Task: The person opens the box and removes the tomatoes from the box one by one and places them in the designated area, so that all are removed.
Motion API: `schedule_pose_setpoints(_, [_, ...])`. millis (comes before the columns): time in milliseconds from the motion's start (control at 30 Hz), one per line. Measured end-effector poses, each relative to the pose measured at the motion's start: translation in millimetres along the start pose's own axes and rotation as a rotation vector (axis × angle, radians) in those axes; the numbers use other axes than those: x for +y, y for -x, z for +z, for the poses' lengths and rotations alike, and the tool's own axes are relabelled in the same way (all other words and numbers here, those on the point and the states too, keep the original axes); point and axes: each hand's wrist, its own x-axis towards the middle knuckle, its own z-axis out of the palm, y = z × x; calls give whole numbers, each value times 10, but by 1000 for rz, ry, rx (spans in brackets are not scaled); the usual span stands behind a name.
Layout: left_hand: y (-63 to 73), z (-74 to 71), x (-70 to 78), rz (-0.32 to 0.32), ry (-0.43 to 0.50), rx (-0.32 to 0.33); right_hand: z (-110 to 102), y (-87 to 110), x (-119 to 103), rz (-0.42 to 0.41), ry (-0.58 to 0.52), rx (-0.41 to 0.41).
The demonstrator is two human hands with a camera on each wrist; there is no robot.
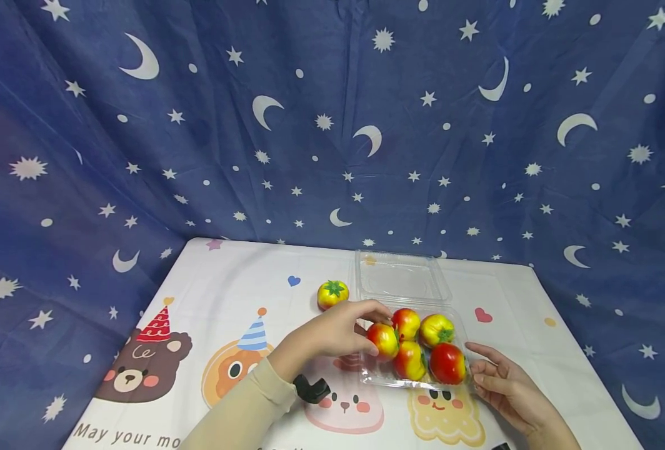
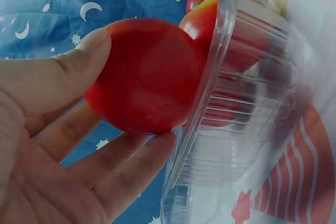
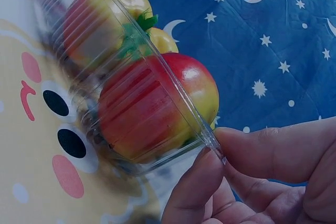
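Observation:
A clear plastic clamshell box (image 1: pixel 385 379) lies open on the table, its lid (image 1: pixel 402 279) folded back behind it. Several red-and-yellow tomatoes (image 1: pixel 447 363) sit inside. My left hand (image 1: pixel 344 328) holds another tomato (image 2: pixel 147 77) between thumb and fingers, at the box's left rim and partly above it. With thumb and fingers my right hand (image 1: pixel 504 384) pinches the rim at the near right corner, as the right wrist view shows. One more tomato (image 1: pixel 332 294), green leaves up, stands on the table left of the box.
The white tablecloth (image 1: pixel 242 275) carries printed cartoon animals and hearts. A dark blue curtain (image 1: pixel 321 156) with moons and stars hangs behind the table and along its sides. A black strap piece (image 1: pixel 312 389) shows at my left wrist.

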Motion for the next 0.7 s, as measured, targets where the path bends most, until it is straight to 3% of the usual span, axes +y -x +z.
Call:
schedule_pose_setpoints(300, [45,-68,16,-36,1,57,0,1,-9,22,-10,13])
schedule_pose_setpoints(700, [119,-154,-63,-13,38,120,4,-8,-7,25,-8,20])
